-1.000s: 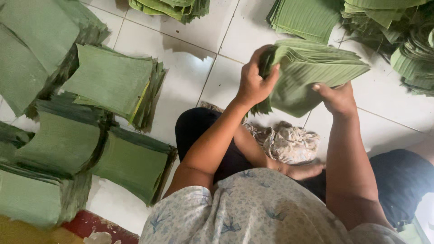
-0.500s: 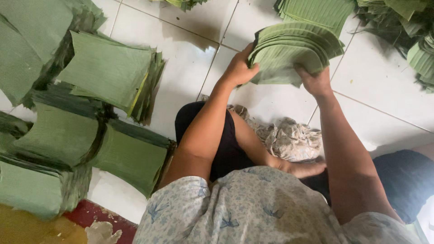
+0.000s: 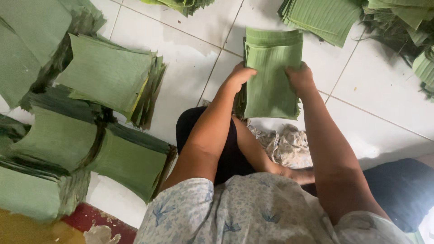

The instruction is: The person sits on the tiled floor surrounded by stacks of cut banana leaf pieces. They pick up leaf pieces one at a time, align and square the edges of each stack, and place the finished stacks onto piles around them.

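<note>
I see both hands, left hand (image 3: 240, 76) and right hand (image 3: 299, 77), with fingers clamped on a leaf stack (image 3: 272, 72), upper centre, probably squaring its edges above the tiled floor (image 3: 190, 77).

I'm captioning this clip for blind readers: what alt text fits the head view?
Both hands, left hand and right hand, grip a stack of cut green leaves upright over a white tiled floor, with more leaf stacks at left.

Two hands (image 3: 242, 74), roughly nine leaf stacks (image 3: 271, 72), one crumpled cloth (image 3: 287, 147)
</note>
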